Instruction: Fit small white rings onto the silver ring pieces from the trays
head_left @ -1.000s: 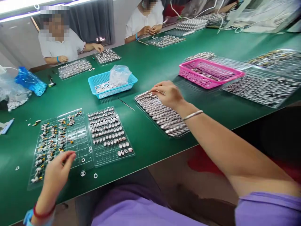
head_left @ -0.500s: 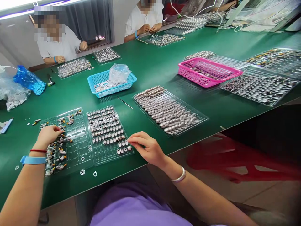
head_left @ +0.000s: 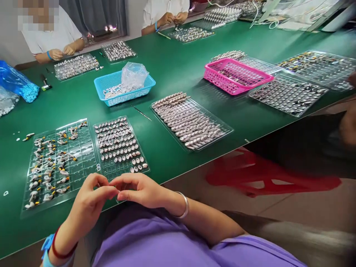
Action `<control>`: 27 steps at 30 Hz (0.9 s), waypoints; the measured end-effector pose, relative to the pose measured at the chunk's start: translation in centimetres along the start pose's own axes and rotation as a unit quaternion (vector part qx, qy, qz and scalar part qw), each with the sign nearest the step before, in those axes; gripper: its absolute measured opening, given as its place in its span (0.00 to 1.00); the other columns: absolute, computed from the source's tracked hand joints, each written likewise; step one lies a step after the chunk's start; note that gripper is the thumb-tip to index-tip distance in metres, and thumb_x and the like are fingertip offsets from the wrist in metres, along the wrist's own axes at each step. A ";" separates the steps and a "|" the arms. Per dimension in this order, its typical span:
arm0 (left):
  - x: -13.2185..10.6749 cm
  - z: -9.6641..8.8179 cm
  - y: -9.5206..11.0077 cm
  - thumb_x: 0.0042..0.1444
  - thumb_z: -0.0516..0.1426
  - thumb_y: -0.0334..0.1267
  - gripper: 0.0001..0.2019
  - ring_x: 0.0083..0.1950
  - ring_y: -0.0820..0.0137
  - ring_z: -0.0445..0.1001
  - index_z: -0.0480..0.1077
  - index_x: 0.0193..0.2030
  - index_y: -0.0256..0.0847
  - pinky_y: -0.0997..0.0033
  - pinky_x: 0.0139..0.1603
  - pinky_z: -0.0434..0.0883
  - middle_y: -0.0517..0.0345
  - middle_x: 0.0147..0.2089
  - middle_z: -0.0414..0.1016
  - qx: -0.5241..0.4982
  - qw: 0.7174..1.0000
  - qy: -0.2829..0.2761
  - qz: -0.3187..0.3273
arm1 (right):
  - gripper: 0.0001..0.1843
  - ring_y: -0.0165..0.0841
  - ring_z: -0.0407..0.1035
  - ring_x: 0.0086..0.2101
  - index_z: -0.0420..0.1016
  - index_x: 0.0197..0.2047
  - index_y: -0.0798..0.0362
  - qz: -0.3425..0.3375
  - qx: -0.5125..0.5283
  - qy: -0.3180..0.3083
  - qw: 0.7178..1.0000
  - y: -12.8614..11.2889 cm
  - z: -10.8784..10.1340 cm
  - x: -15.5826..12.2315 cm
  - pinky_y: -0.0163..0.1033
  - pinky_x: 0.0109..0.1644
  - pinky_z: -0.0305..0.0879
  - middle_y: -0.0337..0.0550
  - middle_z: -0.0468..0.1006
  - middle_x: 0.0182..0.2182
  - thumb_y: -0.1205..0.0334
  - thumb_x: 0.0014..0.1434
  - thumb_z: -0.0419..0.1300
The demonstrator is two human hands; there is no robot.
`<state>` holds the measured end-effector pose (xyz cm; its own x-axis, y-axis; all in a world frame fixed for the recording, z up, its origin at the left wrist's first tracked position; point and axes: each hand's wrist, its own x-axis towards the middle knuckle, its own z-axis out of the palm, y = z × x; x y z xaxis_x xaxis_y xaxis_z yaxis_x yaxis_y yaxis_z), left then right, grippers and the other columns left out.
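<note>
- The left hand (head_left: 87, 204) and right hand (head_left: 141, 191) met fingertip to fingertip over the near edge of the counter (head_left: 172, 70), both pinched shut. Whatever sat between them was too small to make out.
- Because the pinch hung partly off the counter, above the purple lap (head_left: 155, 241), a slipped piece would likely have dropped to the lap or floor, not back onto the green surface.
- The nearest tray, the clear one of small oval metal pieces (head_left: 114, 172), lay just beyond the fingertips. A careless wrist could have nudged it and tipped pieces out of their cells.
- Beside it lay a second clear tray (head_left: 83, 155) of pieces with yellow ends. Pieces from the two trays might easily have been mixed.
- A thin pointed tool (head_left: 141, 113) lay loose between the trays, and a reaching arm could have caught it.
- The counter was a long green mat carrying a tray of long metal pieces (head_left: 225, 129), a blue basket (head_left: 125, 97) with a plastic bag (head_left: 133, 74), a pink basket (head_left: 222, 86) and more filled trays to the right.
- Two co-workers (head_left: 52, 37) (head_left: 164, 11) in white tops sat at the far side, each with their own trays. A grey curtain hung behind them, and something red (head_left: 264, 174) lay on the floor under the counter.
</note>
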<state>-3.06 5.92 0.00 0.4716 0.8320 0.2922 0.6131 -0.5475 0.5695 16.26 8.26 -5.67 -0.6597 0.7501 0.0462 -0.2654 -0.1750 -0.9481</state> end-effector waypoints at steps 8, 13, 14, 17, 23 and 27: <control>-3.7 3.5 1.3 0.54 0.64 0.32 0.07 0.35 0.70 0.72 0.74 0.39 0.45 0.73 0.36 0.70 0.61 0.34 0.73 -0.060 0.974 0.179 -0.126 | 0.19 0.22 0.68 0.28 0.77 0.44 0.55 0.052 0.209 0.075 0.974 1.2 1.0 -1.4 0.29 0.35 0.67 0.35 0.74 0.29 0.56 0.51 0.72; -3.8 4.1 2.6 0.53 0.63 0.27 0.10 0.36 0.70 0.76 0.75 0.41 0.44 0.72 0.38 0.72 0.59 0.36 0.77 -0.019 0.980 0.164 -0.111 | 0.19 0.22 0.67 0.28 0.74 0.41 0.54 0.033 0.221 0.096 0.970 1.3 1.7 -1.7 0.29 0.35 0.67 0.33 0.72 0.28 0.56 0.49 0.73; -3.7 4.1 2.7 0.53 0.62 0.26 0.10 0.35 0.70 0.76 0.76 0.40 0.43 0.73 0.37 0.72 0.59 0.35 0.77 -0.017 0.981 0.162 -0.110 | 0.20 0.23 0.67 0.29 0.73 0.41 0.54 0.030 0.214 0.093 0.972 1.3 1.8 -1.7 0.29 0.35 0.67 0.33 0.71 0.28 0.57 0.48 0.73; -3.5 4.0 2.6 0.54 0.61 0.26 0.08 0.34 0.71 0.76 0.76 0.38 0.42 0.74 0.35 0.73 0.59 0.34 0.78 -0.012 0.980 0.159 -0.116 | 0.19 0.23 0.66 0.28 0.71 0.40 0.54 0.004 0.129 0.101 0.986 1.2 1.8 -2.0 0.29 0.34 0.66 0.33 0.71 0.28 0.62 0.48 0.72; -4.1 4.3 2.0 0.56 0.61 0.26 0.07 0.34 0.73 0.76 0.75 0.38 0.41 0.76 0.35 0.72 0.60 0.34 0.77 0.007 0.981 0.164 -0.098 | 0.04 0.26 0.62 0.27 0.70 0.39 0.54 -0.186 -0.267 0.141 0.935 0.8 1.7 -2.6 0.31 0.32 0.63 0.36 0.67 0.27 0.69 0.59 0.59; -4.4 4.5 2.0 0.56 0.61 0.24 0.09 0.35 0.73 0.74 0.74 0.40 0.40 0.76 0.37 0.72 0.58 0.36 0.76 0.008 0.983 0.160 -0.086 | 0.03 0.27 0.60 0.26 0.65 0.37 0.52 -0.246 -0.359 0.145 0.889 0.6 1.7 -2.7 0.32 0.31 0.62 0.36 0.66 0.26 0.70 0.61 0.55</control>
<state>-1.05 0.78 -3.59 0.1373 0.8967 0.4209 0.6776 -0.3950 0.6204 16.63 5.05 -5.86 -0.3518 0.7743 0.5259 0.1149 0.5933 -0.7967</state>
